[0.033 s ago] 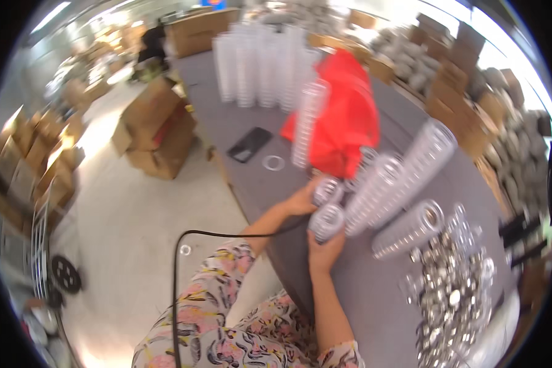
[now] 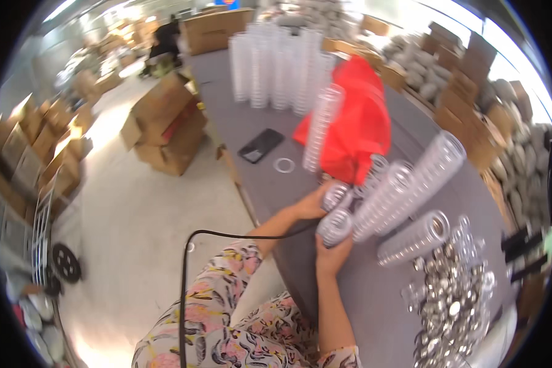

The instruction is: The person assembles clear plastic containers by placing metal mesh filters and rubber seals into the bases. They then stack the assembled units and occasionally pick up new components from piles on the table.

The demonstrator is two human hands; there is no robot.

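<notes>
My left hand (image 2: 311, 204) is closed around a short, round clear plastic container (image 2: 337, 196). Close beside it, my right hand (image 2: 333, 256) grips a second clear plastic container (image 2: 336, 224) from below, its round end facing up. The two containers are side by side over the grey table (image 2: 374, 294). Just right of them, a long nested stack of clear containers (image 2: 380, 199) leans alongside a taller tilted stack (image 2: 432, 165). A shorter stack (image 2: 414, 239) lies farther right. Blur hides what is inside the held pieces.
A red bag (image 2: 365, 116) stands beyond my hands, with an upright clear stack (image 2: 322, 129) against it. Several more stacks (image 2: 276, 70) stand at the far end. A black phone (image 2: 261, 145) and white ring (image 2: 284, 165) lie left. Shiny silver round pieces (image 2: 451, 300) are heaped right. A black cable (image 2: 245, 235) crosses my left arm.
The whole view has shifted slightly, so everything appears a little farther right. Both hands keep their hold on the two containers, with no clear movement relative to the table.
</notes>
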